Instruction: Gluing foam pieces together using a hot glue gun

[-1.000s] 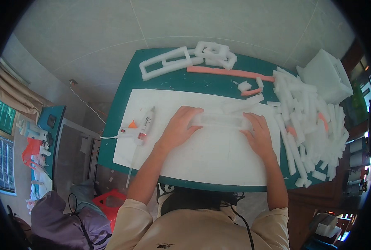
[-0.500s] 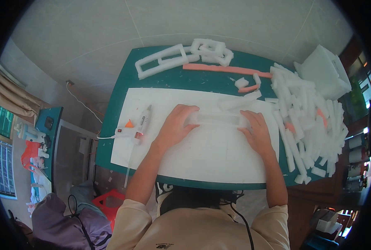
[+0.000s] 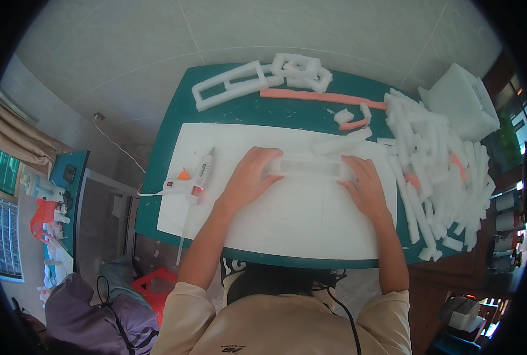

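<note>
A small white foam frame [image 3: 310, 167] lies on the white board [image 3: 299, 228], its outline faint against the pale surface. Around its left end, my left hand [image 3: 253, 176] is closed with thumb and fingers. My right hand [image 3: 364, 184] grips the opposite end the same way. Just beyond the frame rests a loose white foam strip [image 3: 343, 144]. A white glue gun [image 3: 203, 173] lies left of my left hand, a clear glue stick [image 3: 183, 234] sticking out of its back.
Joined white foam frames [image 3: 231, 86] and a long pink foam strip [image 3: 322, 97] lie along the far side of the green table [image 3: 169, 133]. Heaped foam strips [image 3: 438, 171] cover the right side, beside a large white foam block [image 3: 461, 103]. A white cord [image 3: 121, 151] runs off left.
</note>
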Action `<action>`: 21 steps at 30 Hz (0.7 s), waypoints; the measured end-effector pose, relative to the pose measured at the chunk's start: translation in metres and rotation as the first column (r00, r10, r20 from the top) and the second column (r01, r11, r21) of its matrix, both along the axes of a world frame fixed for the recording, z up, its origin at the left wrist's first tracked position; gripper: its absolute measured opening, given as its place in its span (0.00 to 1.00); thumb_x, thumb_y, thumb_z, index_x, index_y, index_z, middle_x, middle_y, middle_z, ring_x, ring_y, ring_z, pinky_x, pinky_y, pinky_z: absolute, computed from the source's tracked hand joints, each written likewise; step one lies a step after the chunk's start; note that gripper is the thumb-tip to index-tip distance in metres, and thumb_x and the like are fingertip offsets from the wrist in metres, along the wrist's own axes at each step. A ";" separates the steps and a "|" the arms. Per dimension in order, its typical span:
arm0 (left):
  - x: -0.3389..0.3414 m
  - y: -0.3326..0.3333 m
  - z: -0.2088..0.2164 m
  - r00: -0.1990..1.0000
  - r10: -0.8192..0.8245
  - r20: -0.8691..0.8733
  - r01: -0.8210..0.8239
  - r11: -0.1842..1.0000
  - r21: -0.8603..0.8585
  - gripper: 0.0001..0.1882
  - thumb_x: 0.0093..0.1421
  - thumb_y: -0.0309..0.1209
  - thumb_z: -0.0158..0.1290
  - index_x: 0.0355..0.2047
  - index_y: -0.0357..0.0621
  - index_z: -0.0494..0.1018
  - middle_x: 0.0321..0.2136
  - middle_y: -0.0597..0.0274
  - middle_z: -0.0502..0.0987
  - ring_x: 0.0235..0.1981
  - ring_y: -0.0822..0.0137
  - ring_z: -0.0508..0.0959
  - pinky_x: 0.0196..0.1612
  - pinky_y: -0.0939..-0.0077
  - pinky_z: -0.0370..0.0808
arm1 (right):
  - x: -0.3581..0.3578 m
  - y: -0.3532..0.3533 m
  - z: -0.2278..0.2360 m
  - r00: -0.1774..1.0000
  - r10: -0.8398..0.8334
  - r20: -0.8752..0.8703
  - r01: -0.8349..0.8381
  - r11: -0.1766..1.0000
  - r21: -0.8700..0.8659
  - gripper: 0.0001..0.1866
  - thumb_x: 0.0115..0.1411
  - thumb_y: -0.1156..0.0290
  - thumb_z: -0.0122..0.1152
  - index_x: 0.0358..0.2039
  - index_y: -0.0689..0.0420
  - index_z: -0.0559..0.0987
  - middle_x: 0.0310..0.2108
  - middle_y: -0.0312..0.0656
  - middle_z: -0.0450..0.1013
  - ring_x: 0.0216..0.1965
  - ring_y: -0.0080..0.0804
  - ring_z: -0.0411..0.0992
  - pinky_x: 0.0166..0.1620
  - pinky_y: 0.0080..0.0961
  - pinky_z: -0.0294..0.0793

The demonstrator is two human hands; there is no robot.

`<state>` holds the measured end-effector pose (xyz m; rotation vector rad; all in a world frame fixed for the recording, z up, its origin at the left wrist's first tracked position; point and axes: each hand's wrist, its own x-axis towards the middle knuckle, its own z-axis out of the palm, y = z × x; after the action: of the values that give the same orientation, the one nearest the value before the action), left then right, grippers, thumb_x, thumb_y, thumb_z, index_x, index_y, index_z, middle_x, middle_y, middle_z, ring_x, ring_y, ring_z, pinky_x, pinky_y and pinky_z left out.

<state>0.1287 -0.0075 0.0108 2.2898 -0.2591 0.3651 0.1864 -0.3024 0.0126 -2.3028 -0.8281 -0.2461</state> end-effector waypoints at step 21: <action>0.001 0.005 0.004 0.983 -0.144 -0.115 0.100 0.940 -0.327 0.27 0.54 0.28 0.66 0.53 0.43 0.71 0.50 0.60 0.76 0.48 0.65 0.75 0.49 0.71 0.74 | 0.000 -0.010 0.019 0.854 -0.037 -0.519 0.161 0.967 0.197 0.37 0.54 0.74 0.70 0.66 0.52 0.69 0.49 0.44 0.74 0.36 0.28 0.64 0.46 0.22 0.70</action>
<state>0.1296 -0.0028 0.0150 1.9569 -0.2512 0.1694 0.1863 -0.3123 0.0319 -2.0425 -0.3817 0.2154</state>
